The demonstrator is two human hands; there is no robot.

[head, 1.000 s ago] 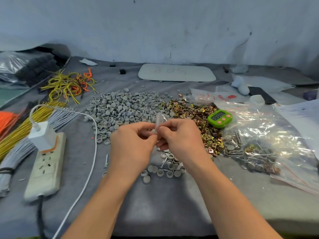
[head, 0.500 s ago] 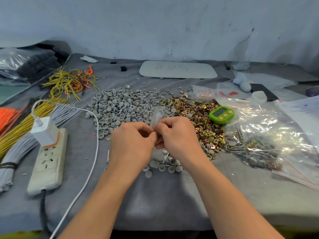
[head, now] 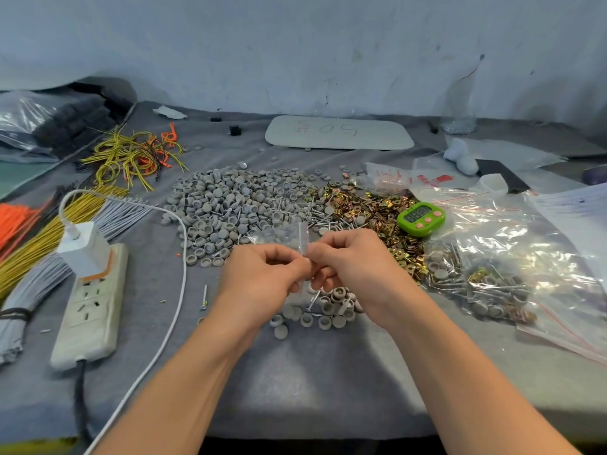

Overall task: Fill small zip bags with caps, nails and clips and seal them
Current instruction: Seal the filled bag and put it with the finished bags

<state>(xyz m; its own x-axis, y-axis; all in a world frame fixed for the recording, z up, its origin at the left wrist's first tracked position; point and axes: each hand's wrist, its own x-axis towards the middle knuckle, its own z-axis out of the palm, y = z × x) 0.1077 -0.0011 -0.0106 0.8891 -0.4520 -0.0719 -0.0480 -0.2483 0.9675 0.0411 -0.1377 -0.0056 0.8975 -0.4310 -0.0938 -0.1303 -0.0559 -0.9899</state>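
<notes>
Item: small zip bag (head: pixel 290 234), clear, held above the bench (head: pixel 295 372), in front of the grey caps (head: pixel 230 198), brass clips (head: pixel 371 208) beside them. Your left hand (head: pixel 262 280) and right hand (head: pixel 354 264): each grip pinched on its edge.

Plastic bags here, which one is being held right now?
The small clear bag, pinched between the left hand and the right hand; the larger bags lie untouched off to the right.

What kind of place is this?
Probably a small packing workshop: a heap of grey round plastic caps, a pile of brass-coloured metal clips, and the left hand and right hand pinching a small clear zip bag.
</notes>
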